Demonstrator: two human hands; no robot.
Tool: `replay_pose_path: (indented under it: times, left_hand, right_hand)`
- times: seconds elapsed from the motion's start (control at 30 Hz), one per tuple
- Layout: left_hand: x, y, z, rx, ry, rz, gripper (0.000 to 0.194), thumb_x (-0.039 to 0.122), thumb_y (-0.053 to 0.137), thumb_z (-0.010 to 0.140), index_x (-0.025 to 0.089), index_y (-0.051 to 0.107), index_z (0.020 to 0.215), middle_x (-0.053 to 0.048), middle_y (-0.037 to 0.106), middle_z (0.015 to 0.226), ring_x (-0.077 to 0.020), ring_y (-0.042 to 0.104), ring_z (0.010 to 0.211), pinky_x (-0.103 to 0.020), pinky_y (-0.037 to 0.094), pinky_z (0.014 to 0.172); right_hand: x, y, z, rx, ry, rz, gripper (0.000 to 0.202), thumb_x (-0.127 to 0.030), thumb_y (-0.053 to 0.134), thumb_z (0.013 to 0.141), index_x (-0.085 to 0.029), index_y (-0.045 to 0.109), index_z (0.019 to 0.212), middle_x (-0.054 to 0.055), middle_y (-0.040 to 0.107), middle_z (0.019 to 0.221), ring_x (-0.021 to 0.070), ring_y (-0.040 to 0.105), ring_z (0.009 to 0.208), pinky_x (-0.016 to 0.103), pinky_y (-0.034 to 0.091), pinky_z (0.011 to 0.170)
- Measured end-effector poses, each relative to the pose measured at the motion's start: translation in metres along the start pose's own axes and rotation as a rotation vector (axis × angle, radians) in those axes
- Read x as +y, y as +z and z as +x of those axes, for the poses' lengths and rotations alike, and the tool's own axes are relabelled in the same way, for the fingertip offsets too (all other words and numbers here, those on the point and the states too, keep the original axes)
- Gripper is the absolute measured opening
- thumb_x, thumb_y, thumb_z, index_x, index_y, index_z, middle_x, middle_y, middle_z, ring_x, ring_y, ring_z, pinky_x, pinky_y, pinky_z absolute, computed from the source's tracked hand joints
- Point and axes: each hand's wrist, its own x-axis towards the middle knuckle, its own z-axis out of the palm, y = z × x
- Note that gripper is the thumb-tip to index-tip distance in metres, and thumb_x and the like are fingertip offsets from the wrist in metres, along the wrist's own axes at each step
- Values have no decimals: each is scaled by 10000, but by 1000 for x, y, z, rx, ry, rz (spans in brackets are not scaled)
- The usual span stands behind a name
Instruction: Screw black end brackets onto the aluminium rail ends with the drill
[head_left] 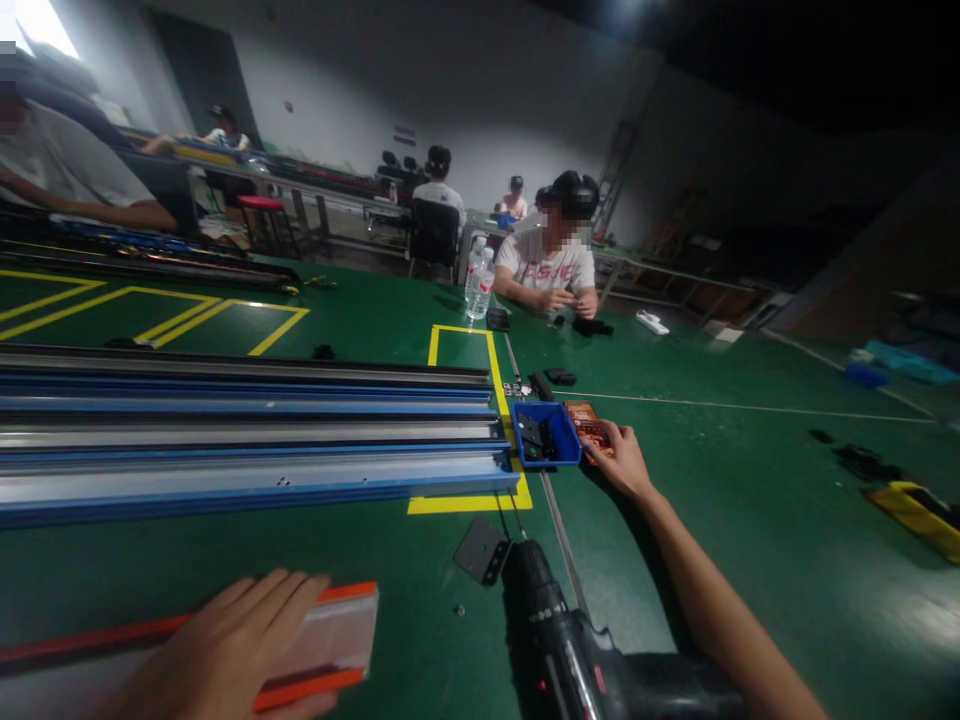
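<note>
My left hand (247,640) lies across a long flat profile (337,630) with orange edges and a pale, translucent middle, fingers over its far edge and thumb at its near edge. My right hand (621,460) reaches over a small orange tray (581,412), fingers apart and touching it; its small contents are blurred. Left of that tray, a blue bin (547,455) holds black flat parts. Between my arms a black power drill (555,630) rests on its side, its long bit pointing away from me. By the bit lies a black plate with holes (482,550).
Long blue-and-silver profiles (247,470) lie side by side at left, ending near yellow tape (469,505). A small metal piece (459,609) sits on the green table (712,470). Water bottles (480,285) stand near a person (551,260) seated opposite. A yellow bin (919,520) is at right.
</note>
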Motion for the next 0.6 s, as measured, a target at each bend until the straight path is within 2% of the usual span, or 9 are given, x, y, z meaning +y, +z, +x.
replay_pose_path:
  times: [0.17, 0.4, 0.6]
  left_hand:
    - [-4, 2, -3, 8, 34, 0, 650, 668, 670, 831, 239, 718, 1317, -133, 753, 1252, -354, 730, 1099, -490, 576, 967]
    - [-2, -1, -1, 28, 57, 32, 645, 651, 694, 820, 240, 709, 1317, -144, 756, 1235, -359, 730, 1075, -489, 598, 899]
    - [10, -6, 4, 21, -29, 15, 650, 711, 656, 823, 235, 742, 1257, -140, 761, 1224, -363, 720, 1087, -503, 584, 919]
  right_hand:
    - [-3, -2, -1, -8, -34, -22, 634, -638, 514, 934, -223, 632, 1399, 140, 557, 1210, 335, 589, 1174, 455, 450, 1057]
    - [-5, -4, -2, -23, -33, -46, 579, -617, 521, 942, -254, 661, 1370, 142, 566, 1209, 346, 591, 1160, 466, 454, 1043]
    - [-1, -1, -2, 1, -8, -21, 645, -633, 528, 938, -241, 562, 1449, 125, 563, 1220, 300, 618, 1121, 426, 470, 1028]
